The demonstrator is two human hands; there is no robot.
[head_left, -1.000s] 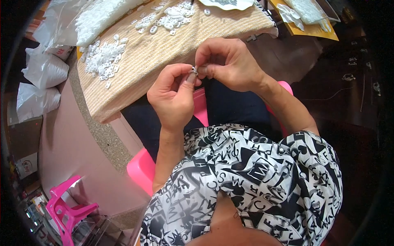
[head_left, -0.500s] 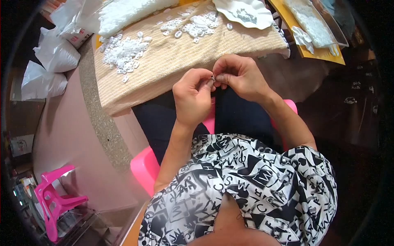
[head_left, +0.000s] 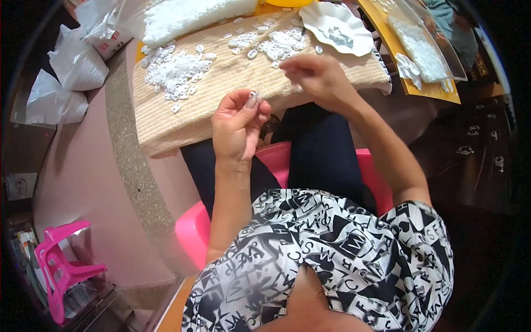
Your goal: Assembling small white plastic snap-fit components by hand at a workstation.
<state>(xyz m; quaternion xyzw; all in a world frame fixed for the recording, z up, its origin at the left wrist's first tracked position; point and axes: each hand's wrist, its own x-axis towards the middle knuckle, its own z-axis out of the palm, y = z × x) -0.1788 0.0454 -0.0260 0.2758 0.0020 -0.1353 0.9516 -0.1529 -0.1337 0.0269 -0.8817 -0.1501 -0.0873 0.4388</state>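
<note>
My left hand [head_left: 239, 124] is raised over my lap and pinches a small white and metal piece [head_left: 254, 95] between thumb and fingertips. My right hand [head_left: 315, 74] reaches forward over the beige ribbed cloth [head_left: 232, 72], fingers curled, near a pile of small white plastic pieces [head_left: 279, 44]. Whether the right hand holds anything I cannot tell. Another heap of white pieces [head_left: 176, 72] lies to the left on the cloth. A white scalloped dish [head_left: 337, 27] with small metal bits stands just beyond my right hand.
White plastic bags [head_left: 72, 66] lie at the left on the floor. A clear bag of white pieces [head_left: 420, 47] rests on a yellow board [head_left: 442, 91] at the right. I sit on a pink stool [head_left: 332, 160]; another pink stool [head_left: 61, 265] stands lower left.
My hands were joined around the small piece. Now the right hand has left it and moved forward toward the pile on the cloth, while the left hand keeps the piece.
</note>
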